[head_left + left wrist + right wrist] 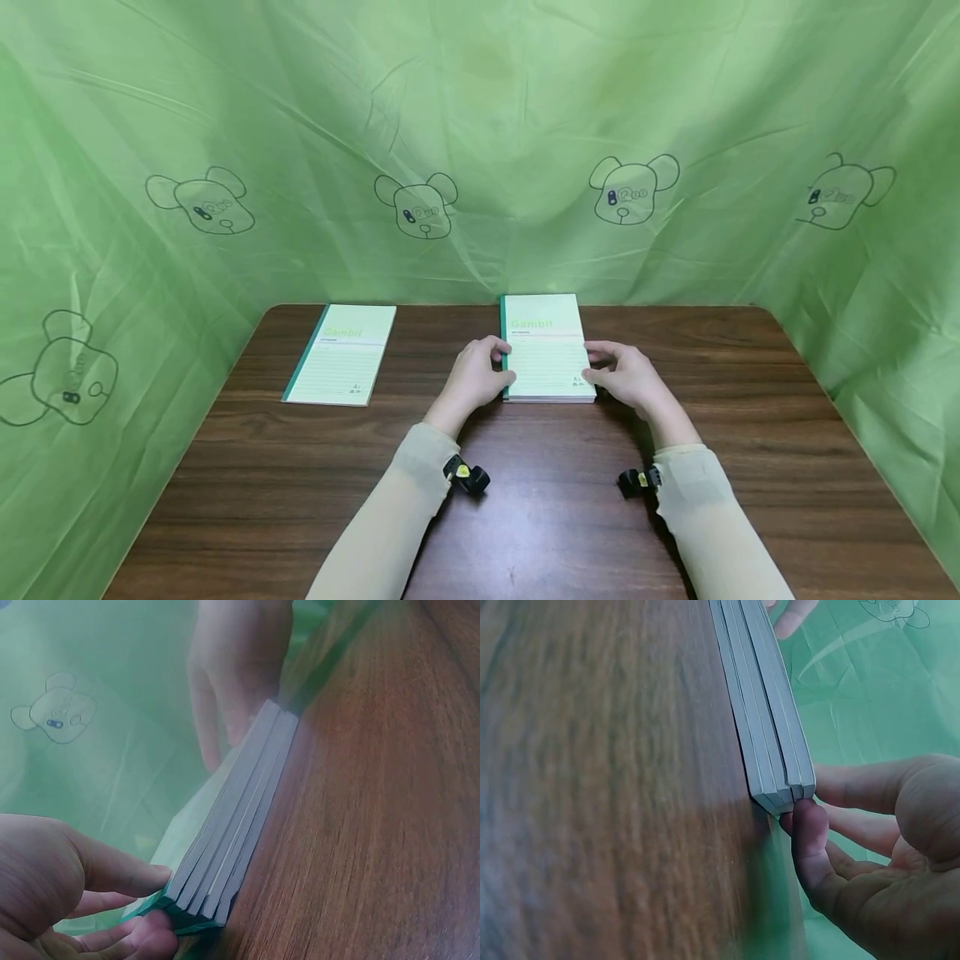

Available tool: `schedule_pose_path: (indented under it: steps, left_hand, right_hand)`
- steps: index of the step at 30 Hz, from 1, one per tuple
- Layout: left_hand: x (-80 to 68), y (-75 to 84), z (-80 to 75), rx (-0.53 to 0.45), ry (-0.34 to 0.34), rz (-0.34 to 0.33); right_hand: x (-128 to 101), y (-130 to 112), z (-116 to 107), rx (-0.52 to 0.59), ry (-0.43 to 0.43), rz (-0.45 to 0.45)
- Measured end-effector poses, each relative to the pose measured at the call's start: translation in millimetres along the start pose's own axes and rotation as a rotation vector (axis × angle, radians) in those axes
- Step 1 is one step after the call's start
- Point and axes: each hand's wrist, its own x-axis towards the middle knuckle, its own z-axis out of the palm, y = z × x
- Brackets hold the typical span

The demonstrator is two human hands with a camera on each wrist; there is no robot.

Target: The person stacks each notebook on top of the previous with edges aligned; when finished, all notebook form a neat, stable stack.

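A stack of several pale-green notebooks [546,350] with "Gambit" on the top cover lies flat at the middle of the dark wooden table [525,517]. My left hand [498,367] grips the stack's green spine side, one finger on the cover [124,876] and another under the corner. My right hand [600,360] holds the opposite edge. Its thumb [807,825] presses the near corner and its fingers lie across the top cover. The page edges of the stack [236,825] [769,727] rest on the table in both wrist views.
A single matching notebook [341,354] lies flat at the back left of the table. Green sheeting with bear drawings [420,204] walls in the back and both sides. Small black wrist cameras [467,477] sit at my sleeves.
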Motion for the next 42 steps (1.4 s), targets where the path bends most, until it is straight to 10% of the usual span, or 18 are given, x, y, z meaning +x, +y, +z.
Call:
schedule_pose_path:
  steps: [11,25,42]
  left_hand:
    - [1.5,-6.9,-7.0,-0.008,-0.001,-0.005]
    - [-16.6,-23.8,-58.9,0.066,0.130,0.076]
    - [-64.7,-125.4,-150.6,0.163,0.397,0.013]
  right_hand:
    - [-7.4,-11.4,2.5,-0.114,0.069,-0.053]
    - [-21.9,-78.9,58.3,-0.083,0.072,-0.292]
    - [5.0,-137.0,158.5,0.124,-0.015,-0.238]
